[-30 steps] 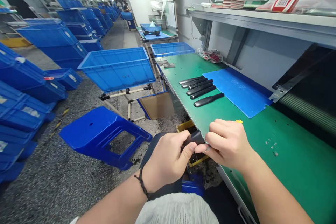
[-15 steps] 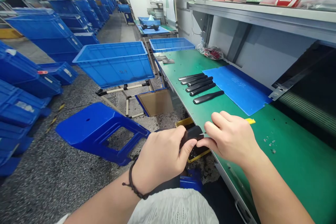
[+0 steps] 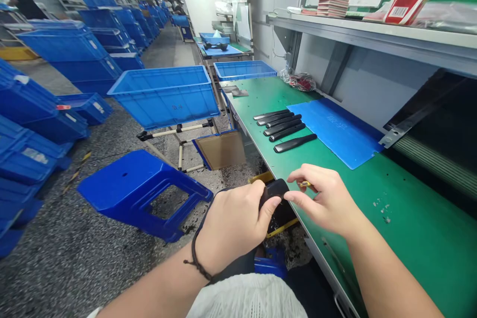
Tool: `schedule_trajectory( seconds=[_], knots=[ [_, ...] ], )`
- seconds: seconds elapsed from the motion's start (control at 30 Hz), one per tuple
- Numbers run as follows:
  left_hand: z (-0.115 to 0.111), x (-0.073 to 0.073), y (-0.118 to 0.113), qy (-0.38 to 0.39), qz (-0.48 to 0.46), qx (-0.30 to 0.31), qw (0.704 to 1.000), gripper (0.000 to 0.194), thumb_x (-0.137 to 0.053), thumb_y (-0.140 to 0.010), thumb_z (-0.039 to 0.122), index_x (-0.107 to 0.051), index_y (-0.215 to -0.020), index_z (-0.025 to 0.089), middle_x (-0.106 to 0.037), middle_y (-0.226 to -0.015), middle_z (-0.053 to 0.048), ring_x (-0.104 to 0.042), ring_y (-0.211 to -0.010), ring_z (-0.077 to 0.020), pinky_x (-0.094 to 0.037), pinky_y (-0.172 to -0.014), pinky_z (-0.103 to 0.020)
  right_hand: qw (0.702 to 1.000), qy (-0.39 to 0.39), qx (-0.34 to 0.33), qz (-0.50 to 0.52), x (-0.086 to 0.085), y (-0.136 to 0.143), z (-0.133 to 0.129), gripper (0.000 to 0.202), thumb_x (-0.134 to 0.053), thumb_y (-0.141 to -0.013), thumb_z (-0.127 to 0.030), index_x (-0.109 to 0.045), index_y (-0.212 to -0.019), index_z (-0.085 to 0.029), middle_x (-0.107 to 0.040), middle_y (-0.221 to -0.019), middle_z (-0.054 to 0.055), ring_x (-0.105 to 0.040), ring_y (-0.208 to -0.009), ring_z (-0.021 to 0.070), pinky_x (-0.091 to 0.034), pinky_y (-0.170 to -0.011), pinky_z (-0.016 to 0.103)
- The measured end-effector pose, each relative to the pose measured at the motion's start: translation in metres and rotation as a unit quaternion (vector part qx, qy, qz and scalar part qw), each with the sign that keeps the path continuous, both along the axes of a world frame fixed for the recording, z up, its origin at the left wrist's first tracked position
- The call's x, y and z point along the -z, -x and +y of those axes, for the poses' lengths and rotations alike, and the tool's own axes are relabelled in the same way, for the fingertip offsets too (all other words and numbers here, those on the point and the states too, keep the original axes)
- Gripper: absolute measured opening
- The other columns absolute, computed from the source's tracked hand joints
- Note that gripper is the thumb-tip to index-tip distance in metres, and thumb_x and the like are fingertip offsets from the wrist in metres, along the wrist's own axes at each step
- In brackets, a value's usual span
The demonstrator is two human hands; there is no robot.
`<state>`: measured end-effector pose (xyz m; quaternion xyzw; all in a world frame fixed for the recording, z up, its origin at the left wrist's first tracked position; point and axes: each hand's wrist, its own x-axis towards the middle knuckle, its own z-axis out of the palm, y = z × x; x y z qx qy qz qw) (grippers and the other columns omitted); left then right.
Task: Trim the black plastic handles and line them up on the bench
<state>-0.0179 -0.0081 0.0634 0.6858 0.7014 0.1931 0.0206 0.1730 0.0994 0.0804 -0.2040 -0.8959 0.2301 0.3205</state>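
My left hand is closed around a black plastic handle-shaped piece, whose rounded end sticks out past the thumb; the rest is hidden in the fist. Close to that end is my right hand, fingers curled around a yellow-handled knife. Only a bit of yellow shows between the fingers, and the blade is out of sight. The right thumb tip is at the piece's end; whether it touches I cannot tell. Several similar black pieces lie in a row on the green bench top beyond my hands.
A blue sheet lies behind the row of pieces. Below the bench edge is a yellow bin with dark scraps. Left stand a blue stool and a blue crate on a rack. A shelf overhangs the bench.
The knife has turned in my right hand: its blade was at the black piece's end with the yellow handle end behind the hand. The right fingers have loosened; the left grip is unchanged.
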Motion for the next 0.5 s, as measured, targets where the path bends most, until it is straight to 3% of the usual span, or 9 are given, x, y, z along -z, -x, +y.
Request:
schedule_trajectory(
  seconds=[0.1, 0.17, 0.27, 0.37, 0.5],
  knots=[
    [0.004, 0.006, 0.001, -0.003, 0.025, 0.01, 1.0, 0.033, -0.045, -0.105, 0.049, -0.054, -0.089, 0.022, -0.069, -0.075, -0.006, -0.068, -0.066, -0.0252, -0.031, -0.054, -0.032, 0.994, 0.101, 0.041, -0.023, 0.0, 0.005, 0.001, 0.027, -0.065, -0.099, -0.037, -0.066, -0.078, -0.019, -0.06, -0.068, -0.003, -0.05, -0.061, 0.0104, -0.036, -0.06, 0.024],
    [0.009, 0.014, 0.004, -0.016, 0.033, 0.033, 0.999, 0.028, -0.05, -0.103, 0.046, -0.058, -0.112, 0.02, -0.073, -0.097, -0.009, -0.072, -0.081, -0.0273, -0.043, -0.061, -0.033, 0.983, 0.144, 0.098, -0.052, 0.001, 0.004, 0.009, 0.031, -0.062, -0.099, -0.039, -0.065, -0.075, -0.019, -0.058, -0.063, -0.004, -0.046, -0.057, 0.0099, -0.034, -0.057, 0.024],
    [0.025, 0.033, 0.002, -0.026, 0.04, 0.075, 0.996, 0.039, -0.051, -0.104, 0.033, -0.048, -0.141, 0.02, -0.069, -0.12, -0.012, -0.072, -0.097, -0.0266, -0.053, -0.074, -0.035, 0.952, 0.166, 0.211, -0.148, 0.003, -0.012, 0.036, 0.037, -0.058, -0.1, -0.045, -0.068, -0.075, -0.019, -0.063, -0.065, -0.002, -0.051, -0.058, 0.0104, -0.037, -0.059, 0.023],
    [0.056, 0.058, -0.017, -0.015, 0.055, 0.107, 0.993, 0.038, -0.045, -0.107, 0.026, -0.047, -0.145, 0.02, -0.067, -0.118, -0.01, -0.071, -0.095, -0.0236, -0.053, -0.073, -0.033, 0.915, 0.149, 0.311, -0.21, 0.009, -0.042, 0.067, 0.037, -0.064, -0.095, -0.045, -0.071, -0.071, -0.019, -0.069, -0.07, 0.003, -0.059, -0.064, 0.0147, -0.042, -0.064, 0.026],
    [0.121, 0.086, -0.054, 0.006, 0.117, 0.131, 0.984, 0.038, -0.05, -0.106, 0.026, -0.052, -0.142, 0.018, -0.066, -0.115, -0.011, -0.067, -0.101, -0.0247, -0.052, -0.076, -0.032, 0.838, 0.099, 0.479, -0.24, 0.017, -0.087, 0.096, 0.029, -0.064, -0.095, -0.041, -0.074, -0.079, -0.019, -0.075, -0.087, 0.015, -0.069, -0.084, 0.025, -0.047, -0.075, 0.033]
  ],
)
